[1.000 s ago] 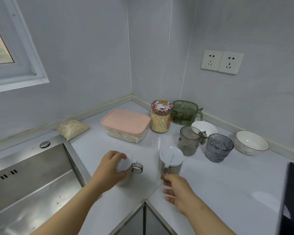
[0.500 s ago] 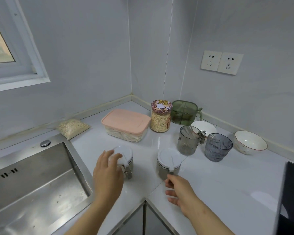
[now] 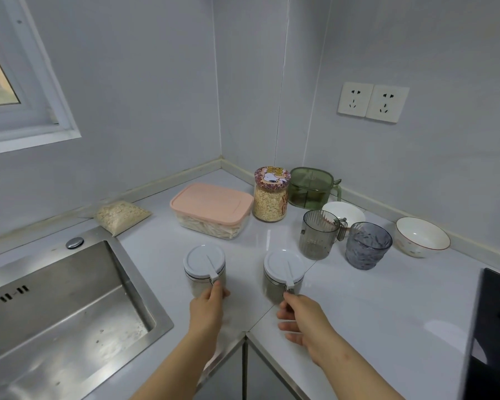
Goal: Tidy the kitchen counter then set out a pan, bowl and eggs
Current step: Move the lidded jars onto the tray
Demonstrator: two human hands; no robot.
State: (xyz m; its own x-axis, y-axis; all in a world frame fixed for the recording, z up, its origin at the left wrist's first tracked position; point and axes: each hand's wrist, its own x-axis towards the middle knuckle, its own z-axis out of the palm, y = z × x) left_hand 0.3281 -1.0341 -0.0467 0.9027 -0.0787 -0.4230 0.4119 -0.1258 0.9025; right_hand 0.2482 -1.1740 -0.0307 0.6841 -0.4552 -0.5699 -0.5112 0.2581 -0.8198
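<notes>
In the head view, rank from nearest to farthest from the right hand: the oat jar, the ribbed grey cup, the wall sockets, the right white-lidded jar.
1. Right white-lidded jar, its clasp pinched by the right hand.
2. Ribbed grey cup, just behind that jar.
3. Oat jar, toward the corner.
4. Wall sockets, high on the right wall.

Pale grey walls meet in a corner behind the white desk. A steel sink is set into it; a white-framed window sits above the sink, twin sockets well right of it, a black cooktop farthest right.
</notes>
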